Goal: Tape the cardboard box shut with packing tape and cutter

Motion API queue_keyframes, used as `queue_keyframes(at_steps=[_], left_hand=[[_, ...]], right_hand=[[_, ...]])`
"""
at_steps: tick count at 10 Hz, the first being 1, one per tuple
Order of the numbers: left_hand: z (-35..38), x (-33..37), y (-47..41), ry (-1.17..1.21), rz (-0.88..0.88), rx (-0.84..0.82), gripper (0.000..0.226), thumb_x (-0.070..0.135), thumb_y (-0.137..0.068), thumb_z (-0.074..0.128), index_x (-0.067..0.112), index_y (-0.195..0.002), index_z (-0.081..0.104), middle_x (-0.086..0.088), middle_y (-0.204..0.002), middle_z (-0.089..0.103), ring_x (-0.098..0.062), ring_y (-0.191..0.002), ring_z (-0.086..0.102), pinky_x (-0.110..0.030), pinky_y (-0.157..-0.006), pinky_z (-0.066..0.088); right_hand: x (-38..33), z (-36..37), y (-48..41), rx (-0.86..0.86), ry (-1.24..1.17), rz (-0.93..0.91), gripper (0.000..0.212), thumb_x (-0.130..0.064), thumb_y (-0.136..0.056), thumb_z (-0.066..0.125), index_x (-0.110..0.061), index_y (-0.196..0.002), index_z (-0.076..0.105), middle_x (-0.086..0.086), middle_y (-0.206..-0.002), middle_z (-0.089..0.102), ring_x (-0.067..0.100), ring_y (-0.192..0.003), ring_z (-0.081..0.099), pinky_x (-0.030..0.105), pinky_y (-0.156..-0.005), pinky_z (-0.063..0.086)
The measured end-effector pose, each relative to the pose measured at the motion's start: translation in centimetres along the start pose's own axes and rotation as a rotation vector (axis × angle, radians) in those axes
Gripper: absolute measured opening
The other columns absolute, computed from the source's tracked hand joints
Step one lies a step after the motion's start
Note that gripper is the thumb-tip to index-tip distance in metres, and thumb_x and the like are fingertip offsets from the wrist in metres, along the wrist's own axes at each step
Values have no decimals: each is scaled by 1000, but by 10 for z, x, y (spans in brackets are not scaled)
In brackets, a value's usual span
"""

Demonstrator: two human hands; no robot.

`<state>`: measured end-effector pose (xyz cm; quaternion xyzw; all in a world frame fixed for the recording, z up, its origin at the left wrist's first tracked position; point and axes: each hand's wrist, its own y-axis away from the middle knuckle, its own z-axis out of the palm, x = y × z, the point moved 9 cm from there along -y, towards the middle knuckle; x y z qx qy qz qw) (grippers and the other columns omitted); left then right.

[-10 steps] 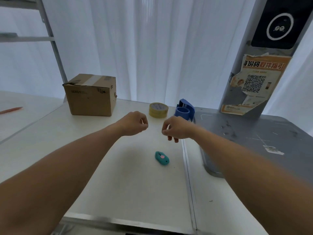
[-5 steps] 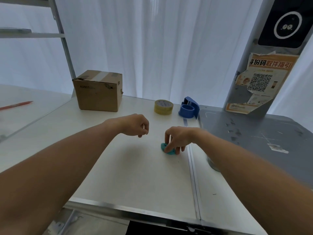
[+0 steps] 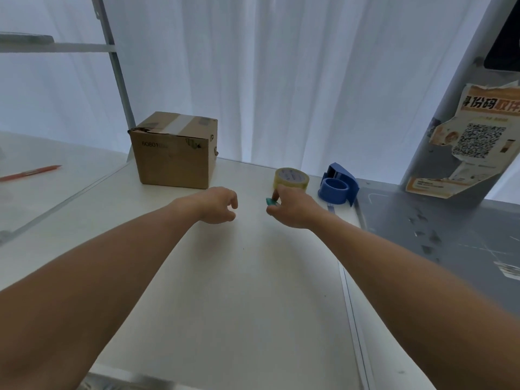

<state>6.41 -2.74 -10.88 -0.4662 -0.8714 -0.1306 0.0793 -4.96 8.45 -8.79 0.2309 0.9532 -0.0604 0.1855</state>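
A brown cardboard box (image 3: 174,153) stands at the far left of the white table (image 3: 225,291), flaps down with a strip of tape across its top. A yellow roll of packing tape (image 3: 292,177) lies flat at the back, just beyond my right hand (image 3: 292,211). That hand is closed around the small teal cutter (image 3: 271,201), whose tip pokes out to the left of the fingers. My left hand (image 3: 216,205) hovers beside it with fingers loosely curled, holding nothing.
A blue tape dispenser (image 3: 339,185) sits right of the yellow roll. A grey metal surface (image 3: 450,235) and a pillar with a QR poster (image 3: 478,144) fill the right. An orange pen (image 3: 31,173) lies on the left table; white curtains hang behind.
My right hand came down on the cutter, closed on it and lifted it off the table toward the tape roll. The left hand stayed close by.
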Motion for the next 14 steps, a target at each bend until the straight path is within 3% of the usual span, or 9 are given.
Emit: queue_keyframes(at_steps=[1,3,5,7,9,11,12,14], left_hand=[[5,-13,-18,-8,-53,-24,47,22,-96,55,18,-141,47,-7,-142,48,-25,-127,49,-34,-100,42],[8,-22,-49,0,-82,-48,59,7,-94,47,20,-151,36,-4,-156,39,-24,-141,39,-34,-113,35],[7,-16,-73,-14,-54,-62,53,13,-95,48,24,-147,43,-4,-150,44,-25,-134,44,-34,-105,40],[-1,-16,-87,-103,-29,24,42,14,-95,46,28,-134,55,-1,-137,55,-23,-125,49,-33,-94,45],[-2,-14,-85,-122,-27,52,40,14,-96,48,29,-133,55,-1,-133,57,-22,-119,52,-30,-83,46],[3,-10,-72,-40,-48,-23,43,15,-98,48,27,-140,50,-5,-145,49,-25,-127,50,-33,-98,44],[3,-5,-65,-12,-28,-18,42,17,-98,48,27,-139,51,-4,-147,49,-24,-128,50,-36,-103,43],[-2,15,-51,6,8,-23,41,21,-99,51,26,-140,50,-6,-145,49,-24,-127,50,-37,-104,42]], right_hand=[[-5,5,-20,83,4,16,34,-32,-94,53,-7,-117,50,11,-101,59,26,-87,58,36,-75,49],[-1,18,-57,206,93,95,33,-36,-93,54,-8,-110,52,14,-102,64,33,-92,62,36,-65,47],[7,25,-82,252,218,112,34,-42,-92,56,-11,-107,55,11,-101,66,32,-92,63,33,-61,38],[9,31,-97,252,177,94,52,-55,-86,61,-9,-107,52,12,-101,66,34,-91,65,34,-60,40],[8,34,-102,150,180,54,57,-59,-83,63,-9,-109,53,11,-105,65,29,-88,63,34,-61,40],[12,31,-89,61,138,30,63,-52,-80,70,-14,-124,48,9,-114,63,27,-96,62,35,-69,50],[14,27,-80,50,95,-15,57,-45,-81,72,-15,-125,53,8,-120,61,24,-100,61,36,-82,53],[12,34,-68,-93,89,-95,61,-41,-84,70,-15,-136,49,5,-130,52,23,-111,55,35,-93,48]])
